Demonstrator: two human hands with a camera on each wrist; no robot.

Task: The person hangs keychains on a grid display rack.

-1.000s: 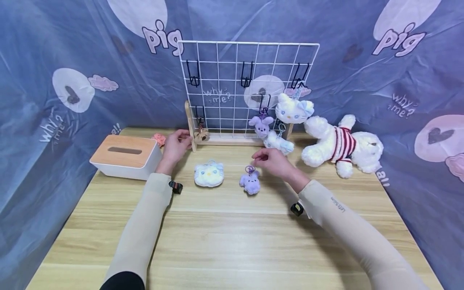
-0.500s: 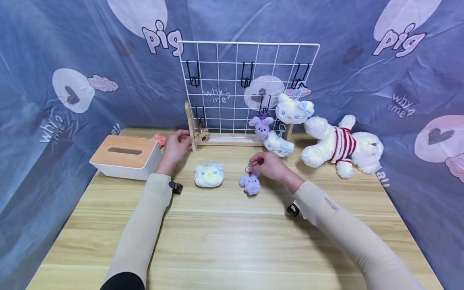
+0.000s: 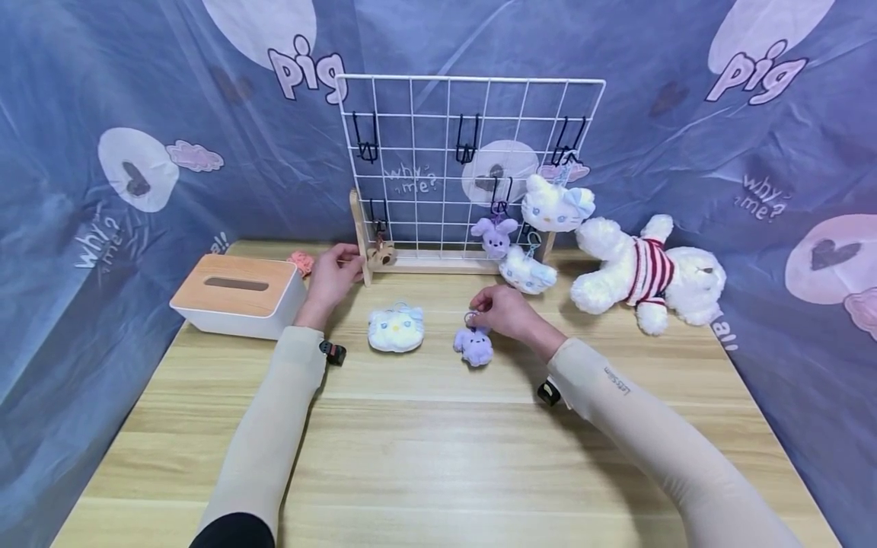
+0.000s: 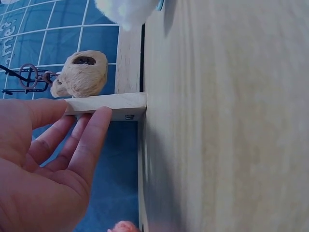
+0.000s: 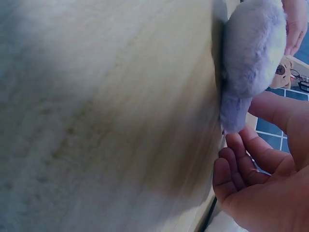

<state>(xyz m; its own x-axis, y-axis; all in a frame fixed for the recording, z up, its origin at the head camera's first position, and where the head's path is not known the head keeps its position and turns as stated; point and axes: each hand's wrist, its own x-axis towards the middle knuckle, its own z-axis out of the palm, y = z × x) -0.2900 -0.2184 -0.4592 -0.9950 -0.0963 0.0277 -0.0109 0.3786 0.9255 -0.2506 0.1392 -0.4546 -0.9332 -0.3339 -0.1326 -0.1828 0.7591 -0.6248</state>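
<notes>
My left hand [image 3: 333, 275] pinches the wooden side post [image 4: 108, 102] of a white wire grid rack [image 3: 448, 78], thumb on one face and fingers on the other. Near those fingers a small tan plush keychain [image 4: 87, 75] hangs from a black hook. My right hand [image 3: 510, 312] has thumb and fingertips at the ring end of a purple bunny plush keychain [image 3: 474, 347] lying on the table; in the right wrist view the plush [image 5: 253, 48] partly hides the thumb tip. A white cat-faced plush [image 3: 396, 330] lies to its left.
Another purple plush [image 3: 495, 237] and two white cat plushes, the upper one [image 3: 556, 205] and the lower one [image 3: 526, 272], are at the rack's right side. Beyond lies a white stuffed animal in a striped sweater [image 3: 651, 268]. A tissue box [image 3: 236, 295] stands left, near a pink item [image 3: 301, 263].
My right hand has come down and left from beside the purple bunny keychain onto its ring end. My left hand has stayed on the post.
</notes>
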